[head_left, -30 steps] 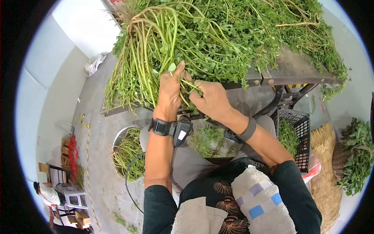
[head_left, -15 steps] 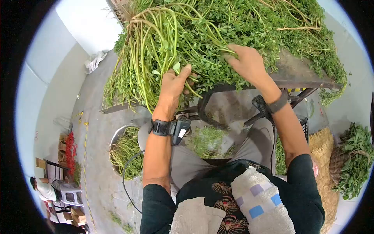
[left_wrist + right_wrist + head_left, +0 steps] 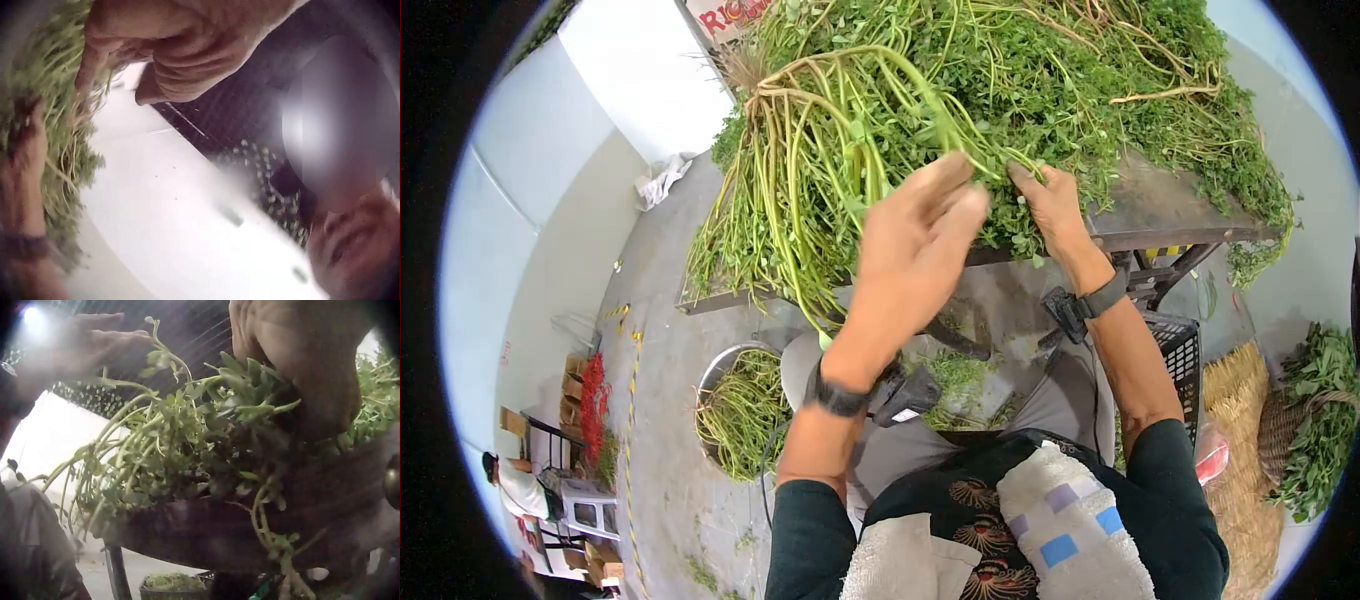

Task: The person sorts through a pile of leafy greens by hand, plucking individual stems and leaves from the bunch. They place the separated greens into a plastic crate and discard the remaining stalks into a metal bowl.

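Head view: big heap of green leafy herb stems with pale stalks (image 3: 1000, 110) covers the dark metal table (image 3: 1160, 205), far side of the scene, and much of it looks unsorted. Left hand (image 3: 915, 245) is raised, fingers straight and together, blurred, holding nothing that I can see, just near the pale stalk ends. Right hand (image 3: 1050, 205) sits at the table's near edge, fingers curled into the leafy stems; the right wrist view shows that hand (image 3: 300, 356) pinching a sprig. Round metal basin of long stripped stems (image 3: 745, 410) stands on the floor at near left and looks about half full; black plastic crate (image 3: 1170, 365) at near right also holds greens. Loose green trimmings (image 3: 960, 385) lie on the lap. Judging by the heap versus the basin, sorting is under way with most left. Left wrist view is too blurred to add much.
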`<state>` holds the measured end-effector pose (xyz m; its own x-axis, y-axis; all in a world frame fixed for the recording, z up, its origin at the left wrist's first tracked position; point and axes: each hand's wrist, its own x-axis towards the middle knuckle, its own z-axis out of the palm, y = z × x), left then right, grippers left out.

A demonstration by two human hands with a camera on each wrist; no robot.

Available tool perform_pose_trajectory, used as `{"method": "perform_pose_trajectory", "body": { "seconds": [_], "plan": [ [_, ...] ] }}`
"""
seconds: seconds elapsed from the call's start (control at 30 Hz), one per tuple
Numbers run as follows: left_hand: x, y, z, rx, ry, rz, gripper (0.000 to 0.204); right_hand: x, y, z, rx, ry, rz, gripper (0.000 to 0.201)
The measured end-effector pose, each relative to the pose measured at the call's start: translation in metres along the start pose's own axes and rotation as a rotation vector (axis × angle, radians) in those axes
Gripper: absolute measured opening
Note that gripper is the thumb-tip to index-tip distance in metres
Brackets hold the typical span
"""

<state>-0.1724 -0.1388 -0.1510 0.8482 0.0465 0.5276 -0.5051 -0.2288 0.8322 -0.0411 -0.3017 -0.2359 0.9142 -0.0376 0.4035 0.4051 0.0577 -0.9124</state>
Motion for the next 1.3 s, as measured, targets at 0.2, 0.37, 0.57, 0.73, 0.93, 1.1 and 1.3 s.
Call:
{"method": "perform_pose_trajectory", "body": {
  "seconds": [0.2,0.37,0.57,0.73,0.93,1.1,1.3],
  "plan": [
    [0.003,0.035,0.063,0.216,-0.69,0.092,0.065,-0.015,-0.015,-0.027,0.36,0.069,0.18,0.024],
    [0.028,0.028,0.07,-0.029,0.046,0.053,0.08,-0.018,-0.035,-0.046,0.538,0.187,0.161,0.02],
    [0.113,-0.023,0.041,-0.297,0.404,-0.261,0.075,-0.023,-0.024,-0.066,0.473,0.197,0.231,0.022],
    [0.148,-0.063,0.027,-0.386,0.444,-0.329,0.09,-0.029,-0.025,-0.058,0.279,0.299,0.322,0.029],
    [0.138,-0.064,0.003,-0.425,0.374,-0.235,0.072,-0.02,-0.033,-0.075,0.072,0.105,0.249,0.034],
    [0.125,-0.067,-0.029,-0.812,0.127,-0.125,0.035,-0.009,-0.07,-0.064,0.016,-0.11,-0.028,0.031],
    [0.092,-0.066,-0.044,-0.939,-0.028,-0.08,0.038,-0.002,-0.107,-0.023,-0.023,-0.223,-0.185,0.023]
  ]
}}
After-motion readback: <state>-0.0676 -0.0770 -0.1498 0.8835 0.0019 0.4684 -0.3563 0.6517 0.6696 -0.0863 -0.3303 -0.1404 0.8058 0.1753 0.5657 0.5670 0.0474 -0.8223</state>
